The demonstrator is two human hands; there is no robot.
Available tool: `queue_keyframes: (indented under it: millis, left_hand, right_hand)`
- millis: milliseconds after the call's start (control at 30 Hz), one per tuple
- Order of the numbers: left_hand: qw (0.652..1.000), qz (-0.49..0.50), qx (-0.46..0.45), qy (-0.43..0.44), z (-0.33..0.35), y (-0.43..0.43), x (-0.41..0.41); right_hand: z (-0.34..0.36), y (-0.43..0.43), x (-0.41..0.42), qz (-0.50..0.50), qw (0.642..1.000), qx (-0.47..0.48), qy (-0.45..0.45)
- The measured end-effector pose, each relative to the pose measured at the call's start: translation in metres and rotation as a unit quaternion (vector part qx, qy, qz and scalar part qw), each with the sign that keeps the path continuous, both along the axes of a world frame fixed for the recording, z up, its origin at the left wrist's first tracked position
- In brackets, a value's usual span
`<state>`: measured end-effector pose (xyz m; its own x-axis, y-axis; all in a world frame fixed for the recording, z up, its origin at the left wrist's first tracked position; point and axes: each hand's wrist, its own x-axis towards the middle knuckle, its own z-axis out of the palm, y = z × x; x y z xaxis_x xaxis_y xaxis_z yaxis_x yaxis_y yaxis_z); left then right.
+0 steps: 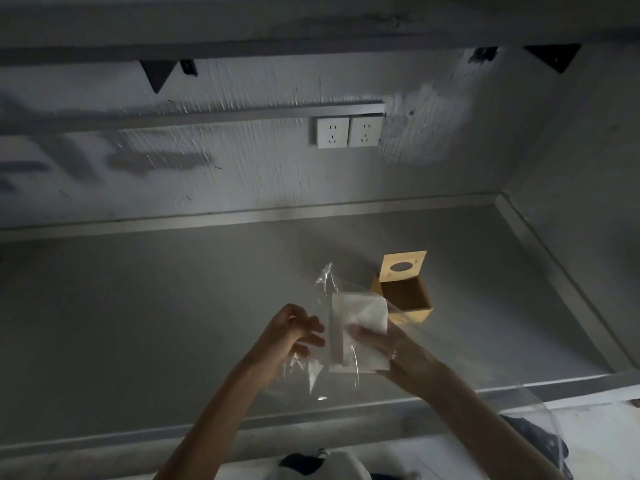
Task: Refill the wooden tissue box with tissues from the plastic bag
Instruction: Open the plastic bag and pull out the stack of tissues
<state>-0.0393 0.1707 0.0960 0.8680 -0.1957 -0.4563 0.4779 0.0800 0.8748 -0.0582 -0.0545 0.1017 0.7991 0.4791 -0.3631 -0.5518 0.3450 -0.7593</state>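
A stack of white tissues sits inside a clear plastic bag, held above the grey counter. My right hand grips the stack through the bag from the right and below. On the bag's left side, my left hand pinches the plastic. Just behind the bag, to the right, the wooden tissue box stands with its lid raised upright, showing an oval slot. The box's inside looks dark and empty.
The grey counter runs to a wall with two white sockets. A raised edge borders the counter at the right and front. A shelf with black brackets hangs overhead.
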Motion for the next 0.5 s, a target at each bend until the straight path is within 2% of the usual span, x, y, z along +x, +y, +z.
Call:
queue_keyframes:
  millis: [133,300,433,500]
  left_hand:
    - [0.998,0.052,-0.028,-0.012,-0.003,0.013,0.004]
    - [0.998,0.047,-0.042,-0.021,-0.007,0.021,0.007]
    - [0.992,-0.057,-0.111,0.028,-0.005,0.025,0.011]
    - [0.989,-0.127,-0.078,0.023,0.000,0.025,0.016]
  right_hand:
    - [-0.006,-0.011,-0.006,0.023,0.999,-0.026,0.031]
    - [0.004,-0.018,-0.006,0.096,0.993,-0.074,-0.009]
    - [0.017,-0.035,-0.001,0.105,0.987,-0.122,-0.031]
    - [0.024,-0.045,0.004,0.133,0.983,-0.124,-0.026]
